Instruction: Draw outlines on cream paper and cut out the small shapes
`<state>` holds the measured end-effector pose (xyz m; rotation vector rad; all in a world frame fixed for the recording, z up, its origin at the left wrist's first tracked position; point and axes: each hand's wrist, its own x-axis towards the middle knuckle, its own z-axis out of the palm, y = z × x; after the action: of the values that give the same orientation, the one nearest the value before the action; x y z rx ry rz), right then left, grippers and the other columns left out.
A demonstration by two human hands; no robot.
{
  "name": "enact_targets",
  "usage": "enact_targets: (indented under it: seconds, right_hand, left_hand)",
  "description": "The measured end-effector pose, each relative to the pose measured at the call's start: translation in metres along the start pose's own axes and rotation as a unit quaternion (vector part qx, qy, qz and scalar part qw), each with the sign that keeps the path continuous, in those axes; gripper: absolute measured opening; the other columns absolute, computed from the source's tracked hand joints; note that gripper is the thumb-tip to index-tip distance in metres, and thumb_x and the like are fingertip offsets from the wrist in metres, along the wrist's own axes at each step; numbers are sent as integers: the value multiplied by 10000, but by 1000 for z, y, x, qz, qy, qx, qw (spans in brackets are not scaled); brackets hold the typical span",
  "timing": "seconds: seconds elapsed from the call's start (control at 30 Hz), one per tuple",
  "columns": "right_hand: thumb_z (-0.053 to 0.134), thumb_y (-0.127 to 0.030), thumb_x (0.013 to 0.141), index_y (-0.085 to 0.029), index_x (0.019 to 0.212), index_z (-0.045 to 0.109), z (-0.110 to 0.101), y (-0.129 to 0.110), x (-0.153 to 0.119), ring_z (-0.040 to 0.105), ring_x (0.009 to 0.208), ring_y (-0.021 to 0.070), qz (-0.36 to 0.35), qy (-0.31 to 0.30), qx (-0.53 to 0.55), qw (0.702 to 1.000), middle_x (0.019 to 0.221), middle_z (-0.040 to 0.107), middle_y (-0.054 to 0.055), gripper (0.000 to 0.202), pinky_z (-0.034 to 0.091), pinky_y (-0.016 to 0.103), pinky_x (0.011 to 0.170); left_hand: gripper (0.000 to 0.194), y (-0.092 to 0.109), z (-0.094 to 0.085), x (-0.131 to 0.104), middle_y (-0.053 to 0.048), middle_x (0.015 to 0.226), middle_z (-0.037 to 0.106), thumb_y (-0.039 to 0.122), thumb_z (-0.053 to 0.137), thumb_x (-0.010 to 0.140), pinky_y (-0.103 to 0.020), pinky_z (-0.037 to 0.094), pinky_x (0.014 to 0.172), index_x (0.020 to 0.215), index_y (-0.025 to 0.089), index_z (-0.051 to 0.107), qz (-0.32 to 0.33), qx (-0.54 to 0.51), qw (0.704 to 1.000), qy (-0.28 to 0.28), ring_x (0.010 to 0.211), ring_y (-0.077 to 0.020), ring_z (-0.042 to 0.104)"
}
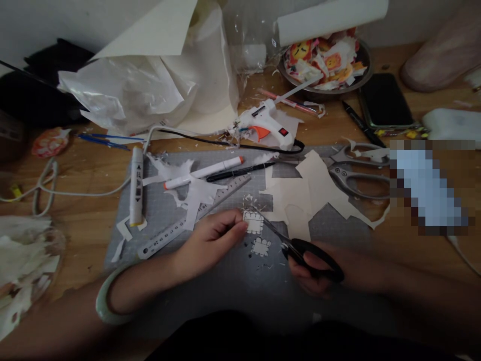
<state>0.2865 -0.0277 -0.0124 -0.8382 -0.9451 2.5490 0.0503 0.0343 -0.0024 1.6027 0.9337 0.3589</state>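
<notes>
My left hand (216, 240) pinches the left edge of a small white paper piece (254, 223) with a scalloped black outline. My right hand (313, 268) is closed round the black handles of small scissors (300, 250). Their blades point up and left, with the tips at the top right of the held piece. A second scalloped paper piece (260, 246) lies just below it on the grey cutting mat (225, 306). Tiny paper scraps are scattered around both pieces.
Behind my hands lie a steel ruler (195, 215), markers (205, 173), cream paper offcuts (293, 198) and large metal scissors (356, 175). Farther back are a white glue gun (268, 125), a metal bowl (334, 90) of scraps and a phone (386, 102). A marker (136, 188) stands out at left.
</notes>
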Motion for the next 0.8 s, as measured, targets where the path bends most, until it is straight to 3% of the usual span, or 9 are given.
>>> enact_targets:
  seconds: [0.4, 0.8]
  right_hand:
    - [478, -691, 821, -188, 704, 417, 4, -4, -1, 324, 467, 64, 5, 3, -18, 1000, 524, 396, -77, 520, 287, 203, 463]
    - [496, -713, 788, -187, 728, 426, 4, -8, -4, 368, 502, 71, 37, 18, -40, 998, 568, 427, -68, 534, 311, 218, 508]
  left_hand:
    - [307, -1, 0, 1, 55, 561, 389, 272, 427, 895, -198, 314, 493, 602, 180, 435, 29, 29, 998, -43, 531, -90, 370]
    - [317, -1, 0, 2, 38, 579, 447, 283, 431, 897, -209, 342, 522, 600, 177, 458, 26, 39, 997, -60, 559, -101, 416]
